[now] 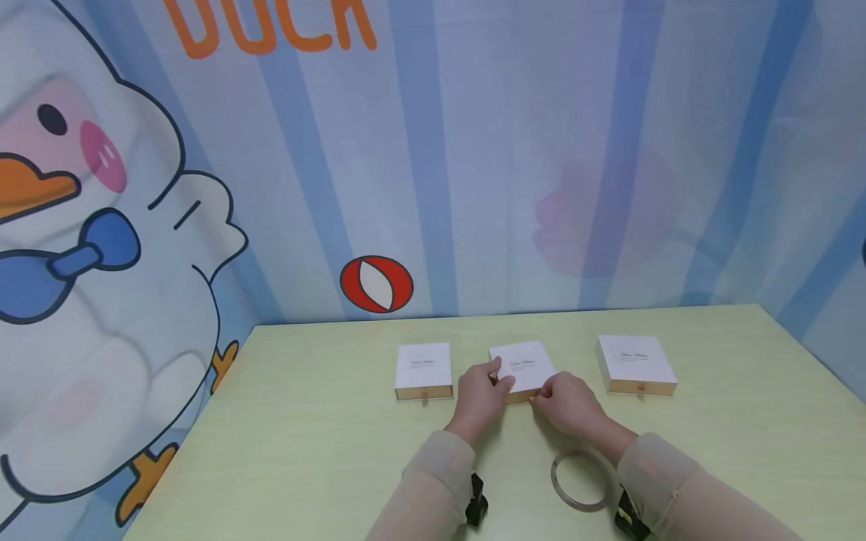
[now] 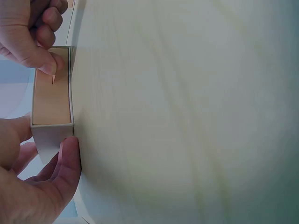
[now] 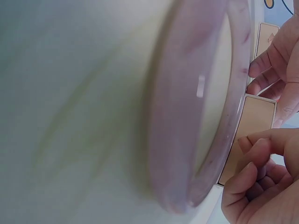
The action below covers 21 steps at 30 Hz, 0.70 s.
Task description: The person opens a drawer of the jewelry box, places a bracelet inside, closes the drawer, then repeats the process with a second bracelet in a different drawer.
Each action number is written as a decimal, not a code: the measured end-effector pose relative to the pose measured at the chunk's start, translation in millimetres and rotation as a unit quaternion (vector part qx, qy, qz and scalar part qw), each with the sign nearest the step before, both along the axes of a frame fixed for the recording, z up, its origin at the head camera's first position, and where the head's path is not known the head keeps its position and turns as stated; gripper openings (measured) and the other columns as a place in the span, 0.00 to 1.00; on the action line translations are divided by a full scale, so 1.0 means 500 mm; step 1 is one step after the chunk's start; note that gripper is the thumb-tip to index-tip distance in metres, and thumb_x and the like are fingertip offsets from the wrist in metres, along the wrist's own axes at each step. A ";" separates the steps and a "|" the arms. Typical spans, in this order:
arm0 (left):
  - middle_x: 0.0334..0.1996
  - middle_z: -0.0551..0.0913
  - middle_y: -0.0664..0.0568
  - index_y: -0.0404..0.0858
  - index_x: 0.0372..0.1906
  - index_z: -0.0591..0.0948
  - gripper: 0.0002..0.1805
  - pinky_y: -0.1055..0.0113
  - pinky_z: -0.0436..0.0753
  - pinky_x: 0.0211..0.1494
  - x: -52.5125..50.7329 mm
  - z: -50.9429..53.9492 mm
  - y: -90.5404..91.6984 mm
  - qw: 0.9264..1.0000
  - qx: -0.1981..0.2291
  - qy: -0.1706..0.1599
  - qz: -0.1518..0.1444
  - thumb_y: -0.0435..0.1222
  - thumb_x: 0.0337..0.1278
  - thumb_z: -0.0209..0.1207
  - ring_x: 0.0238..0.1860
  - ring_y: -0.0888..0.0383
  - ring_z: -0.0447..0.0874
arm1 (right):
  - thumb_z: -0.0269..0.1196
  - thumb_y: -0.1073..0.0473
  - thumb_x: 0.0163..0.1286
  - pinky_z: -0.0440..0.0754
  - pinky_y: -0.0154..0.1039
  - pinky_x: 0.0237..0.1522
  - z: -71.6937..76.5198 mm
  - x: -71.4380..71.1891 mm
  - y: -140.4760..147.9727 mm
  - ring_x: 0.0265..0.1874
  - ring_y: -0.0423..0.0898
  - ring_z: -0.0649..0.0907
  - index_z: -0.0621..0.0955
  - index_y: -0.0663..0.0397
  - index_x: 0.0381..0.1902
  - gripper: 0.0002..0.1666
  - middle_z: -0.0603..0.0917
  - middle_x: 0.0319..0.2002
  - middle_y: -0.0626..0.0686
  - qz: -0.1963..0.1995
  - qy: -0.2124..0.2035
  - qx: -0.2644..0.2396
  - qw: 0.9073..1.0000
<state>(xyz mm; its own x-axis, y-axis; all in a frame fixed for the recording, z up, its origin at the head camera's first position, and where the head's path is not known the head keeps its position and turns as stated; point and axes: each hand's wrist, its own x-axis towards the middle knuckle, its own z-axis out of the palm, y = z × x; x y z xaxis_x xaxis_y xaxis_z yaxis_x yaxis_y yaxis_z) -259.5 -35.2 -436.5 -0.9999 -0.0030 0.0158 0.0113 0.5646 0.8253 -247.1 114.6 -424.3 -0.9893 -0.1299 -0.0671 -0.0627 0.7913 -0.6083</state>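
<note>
One white box (image 1: pixel 526 361) sits on the counter (image 1: pixel 325 428), between a left box (image 1: pixel 423 366) and a right box (image 1: pixel 632 357), each near it and similarly white-topped with a tan front. The person's left hand (image 1: pixel 481 397) grips the white box at its left side. At its front, the right hand (image 1: pixel 571 406) pinches the small pull tab (image 2: pixel 53 80) between thumb and finger. Nearer the person than the white box, and toward its right, a pale lilac bangle (image 3: pixel 180 107) lies flat

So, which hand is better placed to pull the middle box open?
Probably the right hand: it pinches at the tan front of the middle box, while the left hand grips the box's left end, likely steadying it.
</note>
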 end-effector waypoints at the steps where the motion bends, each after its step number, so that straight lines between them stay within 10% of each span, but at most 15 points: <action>1: 0.60 0.77 0.49 0.36 0.62 0.73 0.24 0.66 0.77 0.49 0.000 0.000 0.000 1.000 -0.001 0.001 0.000 0.39 0.62 0.59 0.43 0.62 0.76 | 0.61 0.61 0.63 0.63 0.32 0.20 0.001 0.000 0.000 0.15 0.40 0.69 0.77 0.54 0.15 0.16 0.69 0.12 0.46 0.000 -0.002 0.002 1.000; 21: 0.57 0.79 0.47 0.35 0.62 0.73 0.25 0.69 0.76 0.44 -0.002 0.000 -0.001 1.000 0.002 0.002 -0.004 0.39 0.62 0.59 0.37 0.63 0.75 | 0.62 0.61 0.63 0.63 0.32 0.19 0.009 0.007 -0.001 0.15 0.39 0.69 0.75 0.54 0.13 0.18 0.70 0.12 0.45 0.014 0.002 0.013 1.000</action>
